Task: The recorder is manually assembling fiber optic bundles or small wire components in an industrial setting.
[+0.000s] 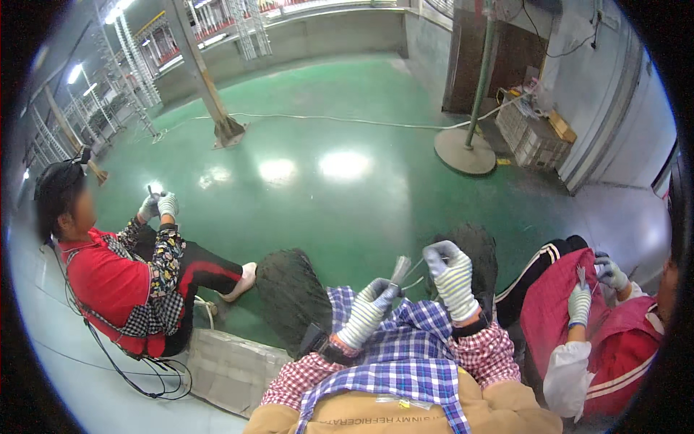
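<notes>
Gripping a narrow upright bundle of pale, translucent strands (400, 269) at near centre, above a blue-and-white checked cloth apron (394, 347), in a left hand (370, 309) gloved in striped knit, with fingers curled closed around the lower end. Held up just to the right, with fingers bent close together: a right hand (452, 278), gloved alike; impossible to tell whether pinching the thin white strand (414, 284) seen between the two. Probably best handled by keeping the left grip snug, the strand unkinked.
</notes>
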`<act>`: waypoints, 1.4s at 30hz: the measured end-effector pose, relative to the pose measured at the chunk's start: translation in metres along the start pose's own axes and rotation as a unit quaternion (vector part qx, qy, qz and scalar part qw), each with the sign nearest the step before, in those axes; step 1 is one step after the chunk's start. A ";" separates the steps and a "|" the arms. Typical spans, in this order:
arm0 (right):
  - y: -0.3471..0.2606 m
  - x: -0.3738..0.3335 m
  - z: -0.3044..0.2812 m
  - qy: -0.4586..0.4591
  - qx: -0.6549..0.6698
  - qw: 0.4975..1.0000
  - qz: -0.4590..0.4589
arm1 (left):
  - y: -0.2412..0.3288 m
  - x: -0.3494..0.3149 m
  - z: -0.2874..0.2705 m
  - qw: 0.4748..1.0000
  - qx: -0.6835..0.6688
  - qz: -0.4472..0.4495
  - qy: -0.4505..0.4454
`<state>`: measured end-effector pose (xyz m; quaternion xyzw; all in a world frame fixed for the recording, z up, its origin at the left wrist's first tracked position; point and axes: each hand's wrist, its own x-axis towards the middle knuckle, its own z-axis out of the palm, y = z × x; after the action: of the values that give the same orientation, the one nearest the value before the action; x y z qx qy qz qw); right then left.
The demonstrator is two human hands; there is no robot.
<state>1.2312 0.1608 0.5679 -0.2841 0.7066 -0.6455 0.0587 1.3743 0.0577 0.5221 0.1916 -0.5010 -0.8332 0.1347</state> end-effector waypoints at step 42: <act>-0.018 -0.027 0.052 0.018 0.100 0.994 0.031 | 0.019 -0.015 0.012 0.998 -0.023 -0.047 0.023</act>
<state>1.2828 0.1273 0.5685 -0.2432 0.6481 -0.7156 0.0937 1.3822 0.0646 0.5473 0.2310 -0.4690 -0.8451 0.1114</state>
